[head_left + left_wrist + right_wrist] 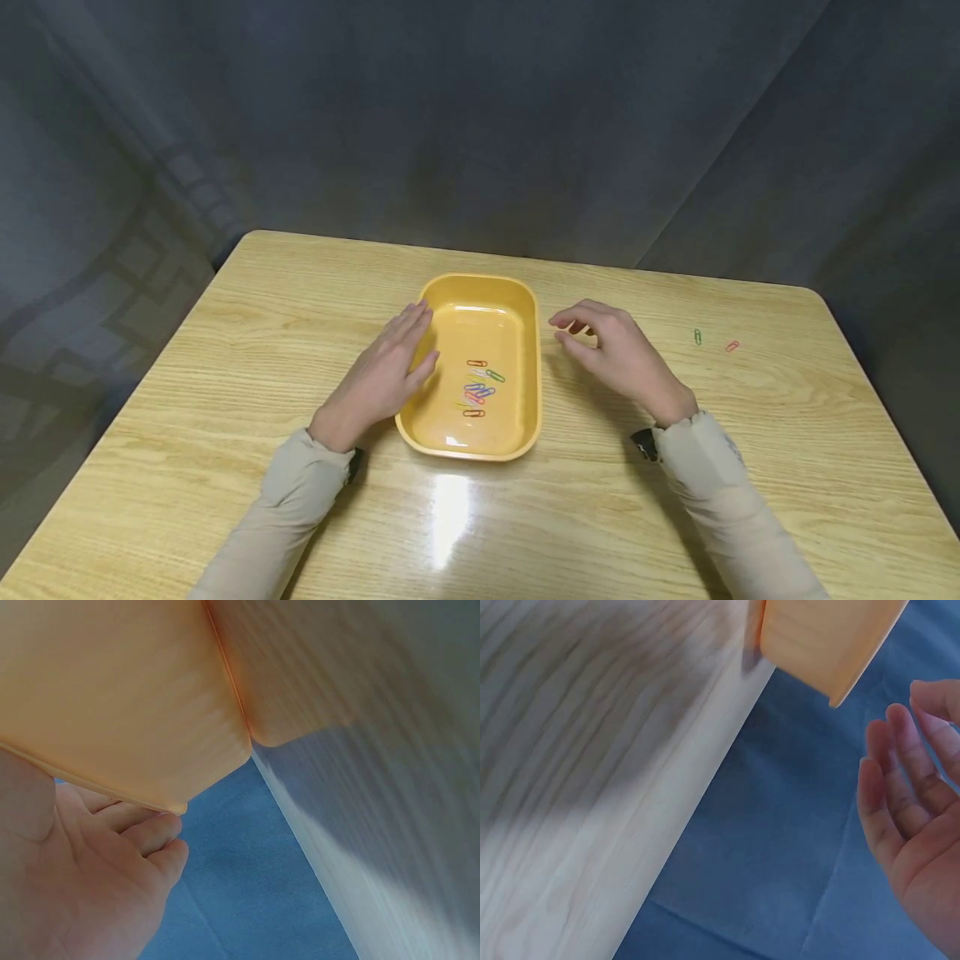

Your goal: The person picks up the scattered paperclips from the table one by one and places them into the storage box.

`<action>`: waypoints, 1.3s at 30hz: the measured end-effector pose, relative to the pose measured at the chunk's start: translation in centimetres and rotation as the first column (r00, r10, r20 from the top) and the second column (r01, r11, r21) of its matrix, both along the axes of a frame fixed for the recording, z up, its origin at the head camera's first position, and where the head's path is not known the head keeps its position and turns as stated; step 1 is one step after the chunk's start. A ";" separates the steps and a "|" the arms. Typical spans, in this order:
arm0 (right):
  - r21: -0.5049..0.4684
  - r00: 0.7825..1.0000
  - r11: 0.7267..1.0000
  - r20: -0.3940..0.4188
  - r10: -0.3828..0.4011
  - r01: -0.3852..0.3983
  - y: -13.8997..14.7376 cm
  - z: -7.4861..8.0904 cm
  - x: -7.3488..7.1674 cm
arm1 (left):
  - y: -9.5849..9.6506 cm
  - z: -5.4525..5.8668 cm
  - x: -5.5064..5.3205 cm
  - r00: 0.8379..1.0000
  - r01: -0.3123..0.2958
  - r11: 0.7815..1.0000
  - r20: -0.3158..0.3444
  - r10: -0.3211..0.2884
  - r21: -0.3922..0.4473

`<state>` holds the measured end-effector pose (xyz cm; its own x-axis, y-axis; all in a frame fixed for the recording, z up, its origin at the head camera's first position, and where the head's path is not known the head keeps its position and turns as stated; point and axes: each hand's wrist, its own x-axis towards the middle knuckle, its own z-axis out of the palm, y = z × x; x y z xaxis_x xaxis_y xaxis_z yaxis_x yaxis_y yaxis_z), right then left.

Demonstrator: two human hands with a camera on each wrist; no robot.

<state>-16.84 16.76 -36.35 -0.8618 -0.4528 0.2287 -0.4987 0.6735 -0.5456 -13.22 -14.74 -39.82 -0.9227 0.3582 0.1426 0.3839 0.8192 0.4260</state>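
A yellow plastic tray (527, 425) stands on the wooden table, with several coloured paper clips (476, 392) lying in a loose group on its floor. Across the tray's left rim lies my left hand (382, 367), fingers straight and thumb over the inside. In the left wrist view, the fingers (154, 832) show beneath the rim along the outer wall. My right hand (611, 350) hovers just right of the tray, fingers loosely bent, nothing visible between them. The right wrist view shows the palm (930, 855) bare and the fingers apart from the tray's wall (817, 645).
To the right on the table (780, 433) lie a green paper clip (697, 337) and a pink paper clip (732, 346). A dark blue-grey curtain (480, 125) hangs behind the table's far edge and along its sides.
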 end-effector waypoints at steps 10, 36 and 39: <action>0.021 0.999 0.999 -0.033 -0.029 0.030 2.6 -0.4 0.4 | -0.1 0.0 0.0 1.000 -0.001 1.000 -0.009 0.001 -0.022; 0.064 0.987 0.988 -0.078 -0.137 0.143 7.9 -2.4 0.3 | 0.0 -0.1 0.0 1.000 -0.002 1.000 -0.011 0.002 -0.022; 0.073 0.987 0.986 -0.076 -0.144 0.150 8.4 -2.6 0.1 | 0.0 -0.1 0.0 1.000 -0.004 1.000 -0.007 0.004 -0.021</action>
